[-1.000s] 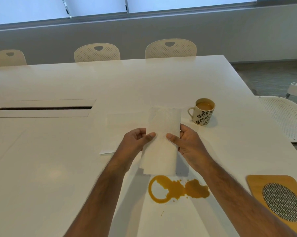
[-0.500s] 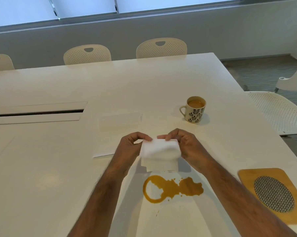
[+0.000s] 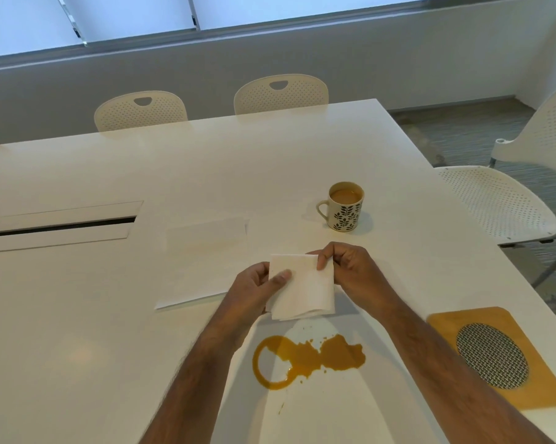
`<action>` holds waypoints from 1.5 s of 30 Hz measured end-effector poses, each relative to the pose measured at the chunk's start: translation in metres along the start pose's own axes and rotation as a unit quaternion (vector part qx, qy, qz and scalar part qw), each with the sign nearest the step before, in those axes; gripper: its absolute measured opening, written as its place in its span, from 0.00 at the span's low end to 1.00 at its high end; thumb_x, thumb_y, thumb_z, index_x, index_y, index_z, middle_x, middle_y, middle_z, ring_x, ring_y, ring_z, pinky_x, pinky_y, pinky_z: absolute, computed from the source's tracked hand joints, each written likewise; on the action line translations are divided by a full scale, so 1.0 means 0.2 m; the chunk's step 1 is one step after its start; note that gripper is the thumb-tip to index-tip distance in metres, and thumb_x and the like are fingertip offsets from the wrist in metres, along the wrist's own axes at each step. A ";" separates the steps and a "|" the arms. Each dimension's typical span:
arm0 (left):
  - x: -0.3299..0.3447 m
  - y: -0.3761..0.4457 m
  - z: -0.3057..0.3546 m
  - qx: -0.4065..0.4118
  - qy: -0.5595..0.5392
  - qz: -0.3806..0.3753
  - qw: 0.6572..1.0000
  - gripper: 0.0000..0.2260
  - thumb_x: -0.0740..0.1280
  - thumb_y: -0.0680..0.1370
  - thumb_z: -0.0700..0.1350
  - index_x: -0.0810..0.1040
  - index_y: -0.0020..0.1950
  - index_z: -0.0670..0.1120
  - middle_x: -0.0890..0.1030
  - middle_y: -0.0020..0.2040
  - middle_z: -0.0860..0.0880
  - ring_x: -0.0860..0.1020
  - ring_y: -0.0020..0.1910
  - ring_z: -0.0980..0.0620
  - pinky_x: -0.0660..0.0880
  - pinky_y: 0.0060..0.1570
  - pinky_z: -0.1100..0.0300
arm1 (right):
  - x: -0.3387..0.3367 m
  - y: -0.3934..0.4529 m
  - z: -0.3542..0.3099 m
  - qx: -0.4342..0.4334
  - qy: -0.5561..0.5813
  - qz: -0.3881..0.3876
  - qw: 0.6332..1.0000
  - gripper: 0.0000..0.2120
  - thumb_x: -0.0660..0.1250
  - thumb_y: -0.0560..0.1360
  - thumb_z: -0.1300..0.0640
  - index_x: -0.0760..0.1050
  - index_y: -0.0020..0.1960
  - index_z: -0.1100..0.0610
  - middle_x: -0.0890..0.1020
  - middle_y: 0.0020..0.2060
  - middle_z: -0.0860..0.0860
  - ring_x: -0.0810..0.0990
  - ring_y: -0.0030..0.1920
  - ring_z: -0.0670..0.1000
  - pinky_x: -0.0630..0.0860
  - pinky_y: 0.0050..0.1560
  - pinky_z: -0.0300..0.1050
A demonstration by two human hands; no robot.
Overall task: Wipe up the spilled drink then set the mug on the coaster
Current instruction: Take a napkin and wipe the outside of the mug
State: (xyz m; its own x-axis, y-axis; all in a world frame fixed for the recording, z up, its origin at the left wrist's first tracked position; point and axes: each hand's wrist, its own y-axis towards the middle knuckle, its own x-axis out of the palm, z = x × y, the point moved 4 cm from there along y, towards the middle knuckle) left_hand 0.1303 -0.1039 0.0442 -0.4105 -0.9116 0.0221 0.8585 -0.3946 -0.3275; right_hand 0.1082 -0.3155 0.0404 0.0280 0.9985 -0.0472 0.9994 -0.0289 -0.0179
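A folded white paper towel (image 3: 304,291) is held above the white table (image 3: 78,315) by both hands. My left hand (image 3: 254,293) grips its left side with the thumb on top. My right hand (image 3: 350,270) pinches its upper right corner. Just below the towel lies an orange-brown spill (image 3: 308,358) with a ring shape at its left end. A cream mug (image 3: 345,206) with a dark leaf pattern, holding milky drink, stands beyond my right hand. The wooden coaster (image 3: 501,354) with a round metal mesh inset lies at the right near the table's edge.
More white paper towels (image 3: 203,257) lie flat on the table left of my hands. A cable slot (image 3: 59,224) is set in the table at the left. White perforated chairs stand along the far side (image 3: 280,94) and at the right (image 3: 501,200).
The long paper towel has been folded over into a compact square between both hands. It now hangs a little nearer the spill. The view shifted slightly left.
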 end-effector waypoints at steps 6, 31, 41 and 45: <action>0.09 0.06 0.02 0.034 0.016 0.017 0.999 0.17 0.76 0.77 0.52 0.81 0.65 0.53 0.87 0.58 0.53 0.85 0.58 0.50 0.84 0.59 0.45 | -0.08 -0.03 0.03 0.072 0.173 0.028 0.982 0.11 0.56 0.84 0.62 0.73 0.61 0.51 0.86 0.56 0.54 0.84 0.49 0.53 0.82 0.43 0.44; 0.35 0.68 0.15 0.152 0.073 0.160 0.973 0.07 0.69 0.83 0.49 0.78 0.60 0.50 0.82 0.57 0.54 0.81 0.58 0.55 0.83 0.54 0.56 | -0.80 0.07 0.00 -0.096 -0.186 0.293 0.933 0.06 0.64 0.82 0.53 0.78 0.56 0.51 0.83 0.42 0.45 0.81 0.41 0.35 0.73 0.39 0.27; 0.48 0.99 0.13 0.137 0.002 0.147 0.980 0.11 0.60 0.88 0.51 0.77 0.63 0.48 0.80 0.58 0.52 0.77 0.56 0.54 0.75 0.54 0.58 | -0.85 0.42 -0.01 -0.111 -0.301 0.233 0.918 0.16 0.58 0.86 0.60 0.75 0.72 0.59 0.83 0.58 0.49 0.81 0.56 0.47 0.73 0.54 0.34; 0.46 1.05 0.10 0.143 0.022 0.136 0.980 0.12 0.58 0.88 0.53 0.78 0.54 0.49 0.80 0.52 0.54 0.77 0.53 0.56 0.72 0.54 0.57 | -0.82 0.56 0.00 -0.084 -0.285 0.166 0.940 0.14 0.56 0.87 0.57 0.76 0.67 0.56 0.84 0.50 0.50 0.83 0.48 0.48 0.78 0.48 0.46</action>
State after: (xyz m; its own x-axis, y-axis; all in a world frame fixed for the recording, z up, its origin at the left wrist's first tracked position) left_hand 0.2785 -0.2737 -0.0027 -0.1612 -0.9843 -0.0713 0.9866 -0.1590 -0.0365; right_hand 0.2146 -0.4830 0.0453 0.3722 0.7469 -0.5510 0.9276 -0.2795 0.2477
